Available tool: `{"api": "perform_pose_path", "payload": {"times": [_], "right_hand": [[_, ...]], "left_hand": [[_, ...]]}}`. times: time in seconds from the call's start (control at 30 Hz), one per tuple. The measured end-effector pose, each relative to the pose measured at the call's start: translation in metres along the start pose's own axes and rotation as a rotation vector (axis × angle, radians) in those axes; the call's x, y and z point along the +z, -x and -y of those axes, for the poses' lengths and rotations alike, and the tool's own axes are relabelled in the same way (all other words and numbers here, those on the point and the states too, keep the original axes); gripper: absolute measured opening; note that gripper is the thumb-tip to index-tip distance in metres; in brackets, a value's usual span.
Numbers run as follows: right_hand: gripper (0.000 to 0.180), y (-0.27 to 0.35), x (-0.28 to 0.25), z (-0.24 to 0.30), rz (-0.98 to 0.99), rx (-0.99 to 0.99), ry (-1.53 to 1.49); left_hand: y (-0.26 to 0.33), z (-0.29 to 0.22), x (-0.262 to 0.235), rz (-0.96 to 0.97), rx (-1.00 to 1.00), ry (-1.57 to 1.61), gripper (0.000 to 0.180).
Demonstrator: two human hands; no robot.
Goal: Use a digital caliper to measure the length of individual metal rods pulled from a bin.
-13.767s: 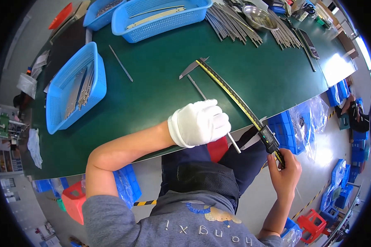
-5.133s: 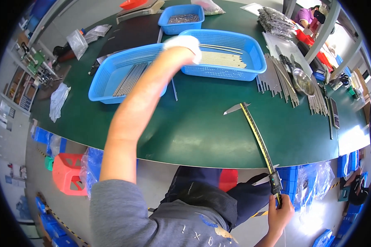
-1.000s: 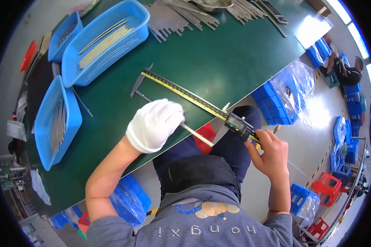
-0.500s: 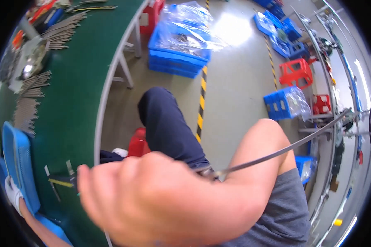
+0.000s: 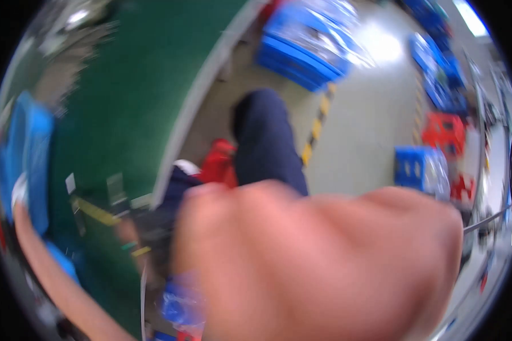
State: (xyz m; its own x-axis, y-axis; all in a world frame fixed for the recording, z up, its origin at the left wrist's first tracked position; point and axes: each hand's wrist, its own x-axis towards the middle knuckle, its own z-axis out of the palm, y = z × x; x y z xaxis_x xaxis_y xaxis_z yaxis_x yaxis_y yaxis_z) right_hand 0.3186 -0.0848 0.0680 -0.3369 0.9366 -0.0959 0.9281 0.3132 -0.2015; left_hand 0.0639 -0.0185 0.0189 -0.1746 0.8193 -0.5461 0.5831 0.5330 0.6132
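Very near the camera, my bare right hand [image 5: 301, 261] fills the lower middle, badly smeared. Its knuckles are bent and the fingers look closed; what they hold, if anything, is hidden. Low on the far left, my left hand [image 5: 20, 192] in a white glove is at the near end of a light blue plastic tray [image 5: 42, 165]. Motion blur hides its fingers. Right of the tray, on the green bench top [image 5: 125, 96], lies a dark tool-like piece with a yellow strip [image 5: 99, 213], too blurred to name. A thin dark band [image 5: 486, 220] shows at the right edge.
Rows of thin metal pieces [image 5: 68, 79] lie on the bench's far left. Stacked blue crates [image 5: 301, 54] with clear plastic stand on the floor beyond my knee [image 5: 267, 131]. On the right are a blue crate [image 5: 412, 165], a red stool [image 5: 444, 133] and racks. Striped tape [image 5: 320, 122] marks the floor.
The whole view has swung, so bench and crates sit further right and blur. My right hand has come nearer the camera and further right, covering more. The gloved left hand stays by the blue tray.
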Motion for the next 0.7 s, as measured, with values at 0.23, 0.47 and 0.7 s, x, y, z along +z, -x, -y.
{"api": "perform_pose_path", "payload": {"times": [0.23, 0.47, 0.7], "right_hand": [[0.036, -0.016, 0.05, -0.04, 0.024, -0.208, -0.107], [0.028, -0.022, 0.085, -0.064, 0.013, -0.273, -0.202], [0.031, -0.026, 0.092, -0.072, 0.019, -0.264, -0.213]], "left_hand": [[-0.025, 0.205, -0.193, -0.747, 0.112, -0.434, 0.043], [0.112, 0.241, -0.19, -0.585, -0.632, -0.2, 0.036], [0.095, 0.207, -0.131, -0.452, -0.622, -0.555, 0.044]]}}
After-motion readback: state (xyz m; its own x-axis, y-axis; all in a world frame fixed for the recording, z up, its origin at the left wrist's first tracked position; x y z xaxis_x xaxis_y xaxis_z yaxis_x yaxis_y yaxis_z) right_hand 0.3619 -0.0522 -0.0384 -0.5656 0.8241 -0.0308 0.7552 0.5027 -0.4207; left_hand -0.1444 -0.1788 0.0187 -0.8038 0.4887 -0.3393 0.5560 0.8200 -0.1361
